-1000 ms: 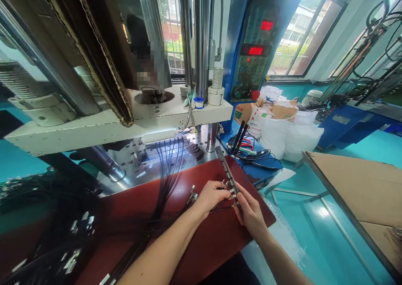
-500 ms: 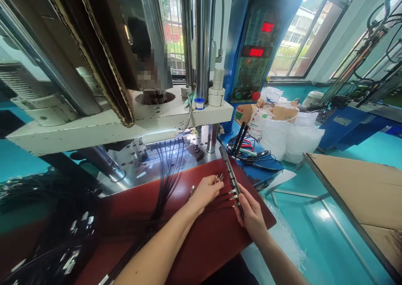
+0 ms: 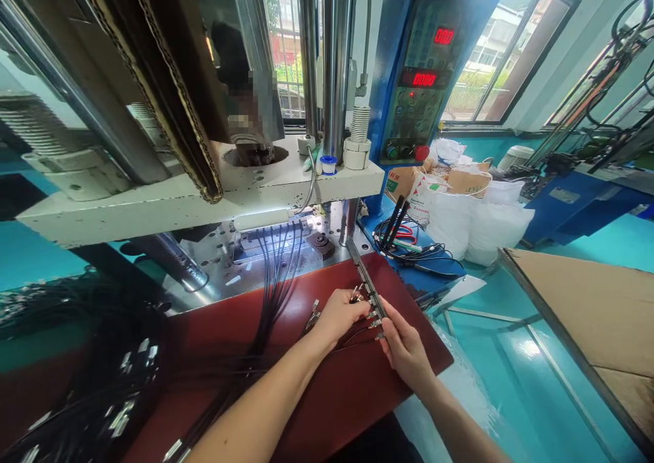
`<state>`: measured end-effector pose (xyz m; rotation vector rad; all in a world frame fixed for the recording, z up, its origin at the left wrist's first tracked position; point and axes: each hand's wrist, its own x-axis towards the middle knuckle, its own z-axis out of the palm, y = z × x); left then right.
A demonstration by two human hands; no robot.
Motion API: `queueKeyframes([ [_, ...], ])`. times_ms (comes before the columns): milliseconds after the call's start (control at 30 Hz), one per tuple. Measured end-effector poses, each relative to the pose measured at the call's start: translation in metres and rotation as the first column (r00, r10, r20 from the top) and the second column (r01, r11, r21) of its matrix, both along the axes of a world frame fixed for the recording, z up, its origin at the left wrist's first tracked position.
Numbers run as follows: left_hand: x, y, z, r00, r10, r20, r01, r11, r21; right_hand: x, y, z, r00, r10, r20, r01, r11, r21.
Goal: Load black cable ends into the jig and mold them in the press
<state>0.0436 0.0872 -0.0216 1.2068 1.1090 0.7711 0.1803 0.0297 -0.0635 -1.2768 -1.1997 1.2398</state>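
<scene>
My right hand is closed round the lower end of a narrow dark metal bar with slots along it. Several silvery cable connectors sit in the bar's lower slots, their black cables running left. Pinched in my left hand are cable connectors, held against the bar's left side; the fingers partly hide them. More connectors lie just left of that hand. Under both hands is a dark red board. A bundle of black cables runs from the press bed down across this board.
Ahead stands a press with a white plate on metal columns, above a metal bed. A blue control box is behind. Scissors and coiled cable rest on a blue surface at right. More cables are heaped at left.
My left hand has moved right with the connectors, up to the bar. The bar's upper end has swung a little left and down. My right hand keeps its grip.
</scene>
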Motion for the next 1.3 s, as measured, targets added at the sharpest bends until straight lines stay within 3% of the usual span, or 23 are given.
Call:
queueKeyframes([
  [200,-0.013,0.009,-0.004,0.997,-0.069,0.047,0.068,0.998,0.007,0.002,0.001,0.002,0.991,-0.077,-0.111,0.072,0.996,-0.051],
  [400,-0.024,0.016,0.002,0.994,0.063,0.087,-0.065,0.998,0.019,0.001,0.000,0.009,0.985,-0.043,-0.166,0.032,0.997,-0.069],
  [533,-0.019,0.011,0.005,0.993,0.114,0.032,-0.115,0.993,0.022,0.001,-0.001,0.011,0.983,-0.047,-0.176,0.035,0.997,-0.066],
  [667,-0.015,0.011,-0.002,0.984,0.060,-0.165,-0.024,0.977,0.212,0.002,-0.001,0.007,0.984,-0.047,-0.172,0.032,0.996,-0.088],
  [800,-0.014,0.013,-0.012,0.957,0.105,-0.269,0.001,0.931,0.366,0.003,0.000,0.003,0.984,-0.056,-0.170,0.042,0.995,-0.088],
  [1033,-0.012,0.011,-0.009,0.984,0.109,-0.137,-0.080,0.976,0.203,0.004,-0.001,0.005,0.993,-0.002,-0.121,-0.008,0.997,-0.077],
  [1300,-0.012,0.011,-0.015,0.978,0.161,-0.131,-0.118,0.951,0.286,0.002,0.000,0.006,0.994,0.039,-0.098,-0.045,0.997,-0.059],
])
